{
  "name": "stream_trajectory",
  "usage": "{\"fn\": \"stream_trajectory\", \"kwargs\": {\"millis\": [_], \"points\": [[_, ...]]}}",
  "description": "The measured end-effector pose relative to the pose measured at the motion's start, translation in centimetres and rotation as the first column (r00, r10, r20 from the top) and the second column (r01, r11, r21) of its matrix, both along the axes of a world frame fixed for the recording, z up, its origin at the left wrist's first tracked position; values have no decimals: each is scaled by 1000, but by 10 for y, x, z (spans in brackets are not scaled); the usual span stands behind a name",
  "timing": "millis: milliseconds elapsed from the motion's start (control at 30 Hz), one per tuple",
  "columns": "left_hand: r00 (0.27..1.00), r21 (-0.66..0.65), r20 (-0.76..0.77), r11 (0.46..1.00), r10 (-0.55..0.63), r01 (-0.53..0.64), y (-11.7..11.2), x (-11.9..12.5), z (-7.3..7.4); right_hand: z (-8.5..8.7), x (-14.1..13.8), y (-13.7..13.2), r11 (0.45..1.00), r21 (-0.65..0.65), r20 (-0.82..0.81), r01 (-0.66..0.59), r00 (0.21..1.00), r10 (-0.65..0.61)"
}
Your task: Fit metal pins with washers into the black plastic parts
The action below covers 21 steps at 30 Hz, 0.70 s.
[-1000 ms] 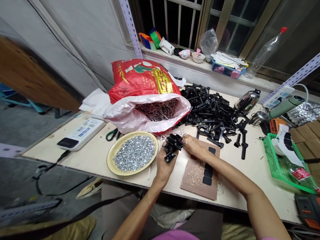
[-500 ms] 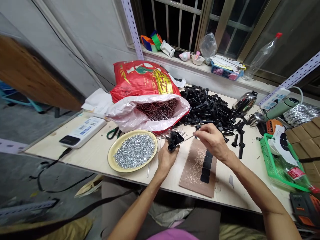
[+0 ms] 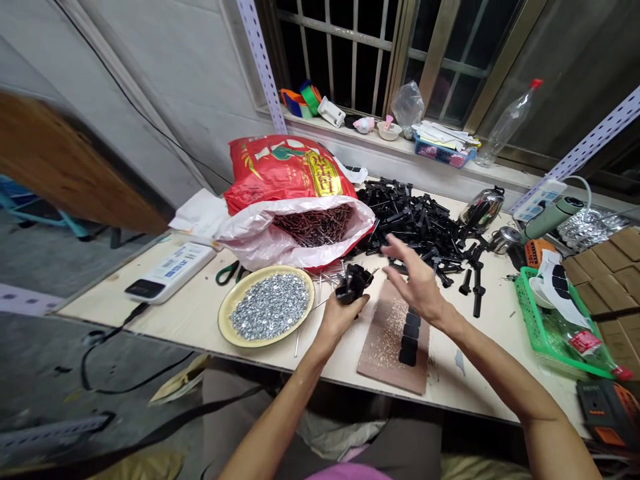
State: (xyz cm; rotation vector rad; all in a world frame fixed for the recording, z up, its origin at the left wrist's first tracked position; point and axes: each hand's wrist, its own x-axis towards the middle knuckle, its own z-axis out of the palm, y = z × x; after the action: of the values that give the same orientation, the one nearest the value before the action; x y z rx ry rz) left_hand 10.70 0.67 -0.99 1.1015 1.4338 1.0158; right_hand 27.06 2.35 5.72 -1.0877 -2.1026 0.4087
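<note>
My left hand (image 3: 338, 317) is closed around a bunch of black plastic parts (image 3: 353, 283), held upright just above the table edge. My right hand (image 3: 416, 280) hovers open to the right of that bunch, fingers spread, over a brown board (image 3: 389, 340) with black pads. A heap of black plastic parts (image 3: 419, 223) lies behind my right hand. A yellow plate of small silver nuts (image 3: 268, 307) sits left of my left hand. A red and white bag (image 3: 300, 200) full of long thin metal pins lies open behind the plate.
A white power strip (image 3: 170, 270) and green-handled scissors (image 3: 227, 272) lie at the left. A green basket (image 3: 555, 320), a steel kettle (image 3: 481, 208) and cardboard boxes (image 3: 615, 260) crowd the right. The windowsill (image 3: 400, 143) holds small clutter and a plastic bottle (image 3: 505, 127).
My right hand pinched a thin pin at the bunch, drew it away to the right, and now is open with fingers spread. My left hand stayed closed on the bunch.
</note>
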Motion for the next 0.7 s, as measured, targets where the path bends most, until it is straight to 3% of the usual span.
{"fn": "stream_trajectory", "kwargs": {"millis": [67,167,233,267,367,467,600,700], "points": [[992,-30,123,999,-32,36,-2,0,5,-15,2,-1,972,-223,-112,78,988,-105],[969,12,207,991,-132,133,0,3,8,-38,-6,-5,829,-541,-250,-144,968,5],[964,90,220,988,-146,129,3,7,5,-51,-17,-7,749,-602,-424,-278,906,-4],[968,131,221,987,-121,94,6,9,3,-56,-24,-7,740,-599,-506,-306,861,-53],[977,187,205,982,-54,15,13,10,-2,-63,-38,-5,744,-605,-614,-284,762,-208],[983,137,155,988,-93,72,15,6,1,-62,-42,-5,744,-616,-598,-258,768,-229],[992,114,119,993,-44,30,13,2,15,-55,-39,-11,851,-485,-542,-201,833,-112],[994,132,94,990,-54,41,11,5,23,-59,-40,-14,928,-361,-509,-97,854,-109]]}}
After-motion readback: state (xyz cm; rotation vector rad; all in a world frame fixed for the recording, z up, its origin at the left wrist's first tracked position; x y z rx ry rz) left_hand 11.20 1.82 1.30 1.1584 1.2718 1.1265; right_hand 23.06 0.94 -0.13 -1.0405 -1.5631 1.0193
